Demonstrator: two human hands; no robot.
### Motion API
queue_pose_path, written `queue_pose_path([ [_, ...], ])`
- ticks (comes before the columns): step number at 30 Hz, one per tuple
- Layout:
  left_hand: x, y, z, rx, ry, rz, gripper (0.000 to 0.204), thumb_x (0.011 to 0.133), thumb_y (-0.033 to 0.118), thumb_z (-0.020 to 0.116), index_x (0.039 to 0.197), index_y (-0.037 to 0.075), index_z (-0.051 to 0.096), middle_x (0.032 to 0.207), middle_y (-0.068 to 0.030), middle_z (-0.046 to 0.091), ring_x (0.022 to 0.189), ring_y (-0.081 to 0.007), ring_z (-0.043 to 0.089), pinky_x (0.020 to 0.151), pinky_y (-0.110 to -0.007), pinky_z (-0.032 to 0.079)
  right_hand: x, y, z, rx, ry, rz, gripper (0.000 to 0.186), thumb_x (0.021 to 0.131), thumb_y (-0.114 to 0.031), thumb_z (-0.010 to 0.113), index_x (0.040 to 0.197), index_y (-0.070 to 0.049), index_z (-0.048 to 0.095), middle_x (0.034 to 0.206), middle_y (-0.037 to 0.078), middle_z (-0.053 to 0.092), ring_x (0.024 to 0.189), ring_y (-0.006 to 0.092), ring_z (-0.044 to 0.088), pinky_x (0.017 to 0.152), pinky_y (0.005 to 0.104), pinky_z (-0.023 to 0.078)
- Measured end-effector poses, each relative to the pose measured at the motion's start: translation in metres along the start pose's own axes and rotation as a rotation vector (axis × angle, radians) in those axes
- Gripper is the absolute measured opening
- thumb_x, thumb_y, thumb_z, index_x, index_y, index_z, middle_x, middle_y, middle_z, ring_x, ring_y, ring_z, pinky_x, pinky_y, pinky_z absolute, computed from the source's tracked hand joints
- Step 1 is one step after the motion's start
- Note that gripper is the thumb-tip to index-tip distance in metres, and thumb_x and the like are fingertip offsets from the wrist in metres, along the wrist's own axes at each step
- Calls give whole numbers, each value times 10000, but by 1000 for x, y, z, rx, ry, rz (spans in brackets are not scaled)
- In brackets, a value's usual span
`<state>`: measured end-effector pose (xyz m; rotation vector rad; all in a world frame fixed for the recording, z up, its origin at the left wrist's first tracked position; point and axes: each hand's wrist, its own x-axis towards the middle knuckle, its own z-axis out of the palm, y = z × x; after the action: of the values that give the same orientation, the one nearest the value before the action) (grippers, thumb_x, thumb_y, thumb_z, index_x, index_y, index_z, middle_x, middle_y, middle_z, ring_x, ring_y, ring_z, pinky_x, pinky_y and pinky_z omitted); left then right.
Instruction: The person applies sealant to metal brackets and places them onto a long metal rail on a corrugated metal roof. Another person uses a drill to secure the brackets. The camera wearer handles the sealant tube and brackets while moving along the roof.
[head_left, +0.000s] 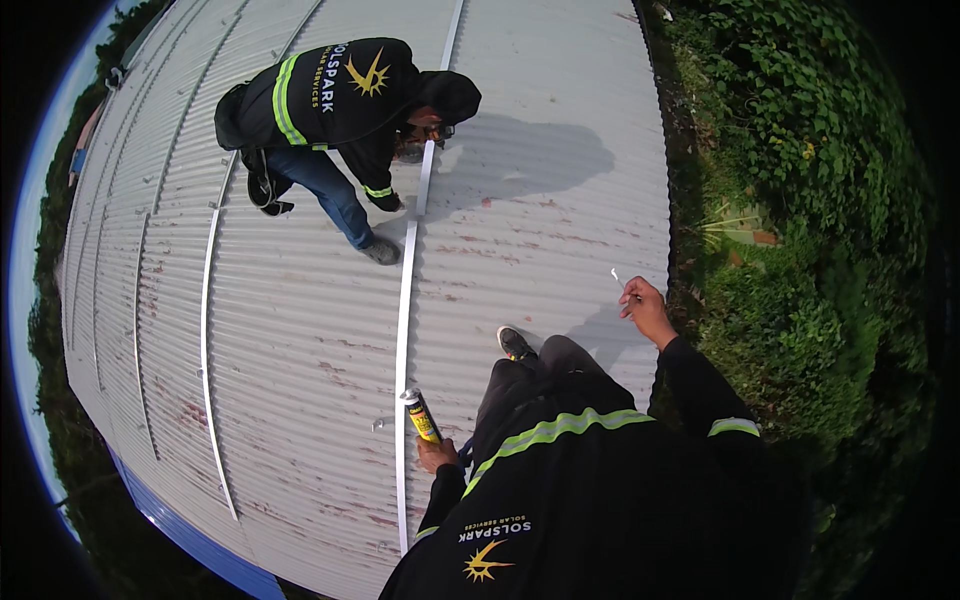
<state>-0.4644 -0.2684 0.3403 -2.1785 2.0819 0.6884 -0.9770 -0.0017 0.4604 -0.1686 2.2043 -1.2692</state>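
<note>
My left hand (437,456) is closed round the lower end of a yellow and black sealant cartridge (424,417), its pale end pointing up and away from me. The cartridge is beside a long silver metal rail (404,340) on the roof. Out to the right, my right hand (648,308) pinches a thin stick-like piece with a white tip (616,275); its exact kind is too small to make out. That hand is raised near the roof's right edge, well apart from the cartridge.
A co-worker (340,100) in a dark reflective jacket bends over the same rail ahead, with an orange and black power tool (438,133) at it. More rails (207,300) run along the corrugated roof (300,300) to the left. Beyond its right edge (672,200) grow green bushes (800,150).
</note>
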Motion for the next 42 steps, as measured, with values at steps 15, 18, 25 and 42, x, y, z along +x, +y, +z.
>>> queue_pose_path([
  [15, 42, 337, -72, -480, 163, 537, 436, 704, 73, 769, 1105, 45, 599, 1029, -167, 633, 957, -421, 631, 827, -493, 510, 94, -139, 55, 489, -491, 88, 157, 1028, -44, 553, 1153, 10, 631, 1035, 89, 687, 879, 168, 698, 713, 289, 556],
  [18, 43, 395, -57, -543, 133, 474, 429, 708, 96, 798, 1082, 35, 597, 998, -166, 636, 939, -417, 637, 816, -479, 514, 135, -159, 54, 394, -551, 48, 155, 1029, -50, 550, 1147, 11, 630, 1035, 89, 688, 869, 164, 703, 714, 286, 553],
  [25, 59, 521, -9, -623, 113, 171, 413, 724, 139, 843, 1031, 27, 590, 951, -173, 652, 893, -413, 651, 788, -470, 521, 273, -243, 49, 192, -810, -140, 195, 1029, -65, 550, 1175, 27, 640, 1020, 72, 688, 821, 135, 697, 731, 292, 555],
  [42, 71, 631, 10, -388, 432, 112, 522, 635, 19, 823, 1113, 58, 616, 1014, -134, 643, 922, -378, 643, 805, -439, 523, 413, -413, 104, -264, -1101, -843, 153, 894, 7, 679, 1043, 2, 716, 863, 108, 645, 694, 281, 639, 621, 374, 499],
])
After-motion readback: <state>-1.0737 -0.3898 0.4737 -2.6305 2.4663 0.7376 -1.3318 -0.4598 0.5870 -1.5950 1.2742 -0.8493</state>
